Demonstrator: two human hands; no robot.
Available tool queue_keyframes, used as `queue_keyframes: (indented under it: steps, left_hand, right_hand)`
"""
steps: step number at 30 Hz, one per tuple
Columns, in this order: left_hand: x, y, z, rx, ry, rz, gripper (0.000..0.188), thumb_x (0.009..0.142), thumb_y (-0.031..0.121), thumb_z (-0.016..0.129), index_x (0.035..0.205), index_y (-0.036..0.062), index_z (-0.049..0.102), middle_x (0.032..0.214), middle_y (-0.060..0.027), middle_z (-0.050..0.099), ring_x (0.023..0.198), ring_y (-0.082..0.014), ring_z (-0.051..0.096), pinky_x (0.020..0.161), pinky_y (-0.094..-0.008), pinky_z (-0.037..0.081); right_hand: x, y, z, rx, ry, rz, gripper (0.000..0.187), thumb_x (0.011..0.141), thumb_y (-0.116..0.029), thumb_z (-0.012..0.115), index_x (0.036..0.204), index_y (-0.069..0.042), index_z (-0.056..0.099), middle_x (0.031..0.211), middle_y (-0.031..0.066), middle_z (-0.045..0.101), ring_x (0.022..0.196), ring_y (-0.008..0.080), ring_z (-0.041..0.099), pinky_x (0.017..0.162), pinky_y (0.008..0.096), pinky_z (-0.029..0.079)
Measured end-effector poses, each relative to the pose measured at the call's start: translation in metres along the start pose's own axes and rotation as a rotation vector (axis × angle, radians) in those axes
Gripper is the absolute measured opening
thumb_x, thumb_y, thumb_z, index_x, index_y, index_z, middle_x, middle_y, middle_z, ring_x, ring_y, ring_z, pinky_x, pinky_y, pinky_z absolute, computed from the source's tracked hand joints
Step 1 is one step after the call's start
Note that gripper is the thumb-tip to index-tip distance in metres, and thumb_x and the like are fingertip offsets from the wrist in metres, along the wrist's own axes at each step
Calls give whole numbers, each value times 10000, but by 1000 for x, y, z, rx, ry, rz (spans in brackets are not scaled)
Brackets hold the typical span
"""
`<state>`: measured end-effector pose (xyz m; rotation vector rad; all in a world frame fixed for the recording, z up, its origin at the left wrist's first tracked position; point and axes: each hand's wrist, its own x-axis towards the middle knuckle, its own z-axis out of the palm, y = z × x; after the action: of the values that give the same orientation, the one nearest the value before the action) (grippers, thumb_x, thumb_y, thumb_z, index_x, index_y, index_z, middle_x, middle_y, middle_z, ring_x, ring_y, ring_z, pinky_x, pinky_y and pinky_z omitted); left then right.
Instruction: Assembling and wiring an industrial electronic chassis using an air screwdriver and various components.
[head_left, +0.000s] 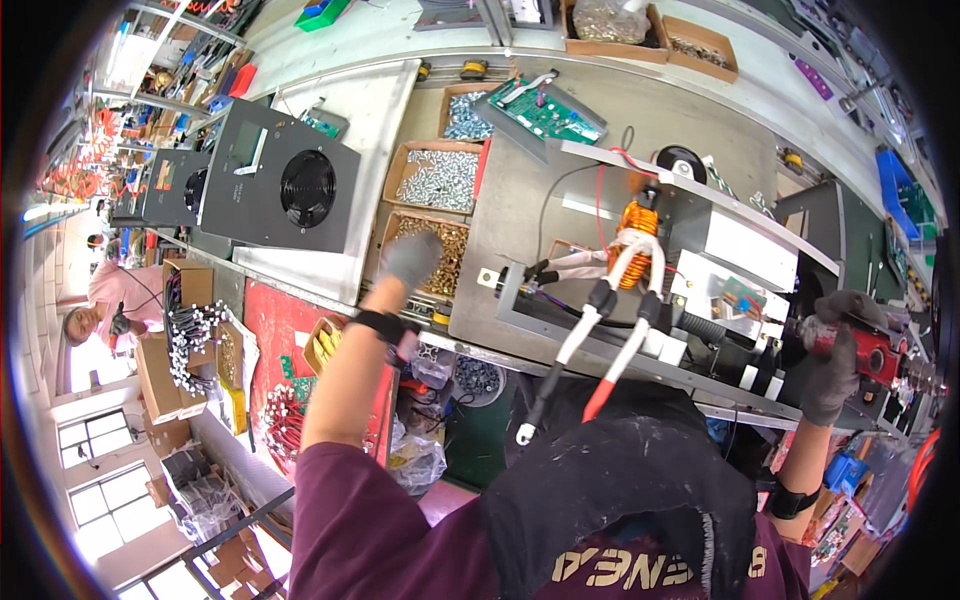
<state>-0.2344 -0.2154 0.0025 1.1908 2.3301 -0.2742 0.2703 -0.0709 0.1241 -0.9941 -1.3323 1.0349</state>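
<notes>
Dark garment (600, 470), nearest, between the forearms. Left hand (413, 260), gloved, over boxed brass-coloured fasteners (453, 248); finger spread and any hold cannot be told. Right hand (836, 375), gloved, wrapped round red tool (876, 356). Between hands: metal chassis (555, 328), orange coil (640, 218). Beyond left hand: boxed silver fasteners (437, 180).

Matt grey cloth gloves (412, 262); a glossy red tool (876, 356). Brassy metal fasteners (450, 250) gleam — silvery screws (438, 181) too — inside dull cardboard boxes (394, 174); the counter (492, 262) looks smooth, satin metal.
</notes>
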Motion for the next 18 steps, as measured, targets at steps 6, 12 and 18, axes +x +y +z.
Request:
queue_keyframes:
  steps: [6,12,18]
  left_hand:
    - [-12,8,113,-192,5,-36,211,820,166,533,953,45,645,999,-220,638,955,-339,625,798,-429,508]
    - [-42,61,113,-131,43,28,349,822,87,509,1165,23,507,1133,-222,523,877,-379,630,727,-432,523]
    - [-24,82,108,-103,-33,235,492,825,221,603,1283,183,428,1175,-164,444,926,-359,610,759,-450,512]
  right_hand:
    - [2,3,-1,18,42,-57,342,830,-127,546,1141,-8,468,993,111,549,830,178,545,772,330,462]
    - [25,16,-67,-86,106,13,270,851,-115,552,1113,-55,526,1022,84,588,877,174,581,786,301,474]
    - [42,27,-152,-428,265,4,358,851,-129,567,1195,-36,536,1124,104,603,972,173,588,820,298,473]
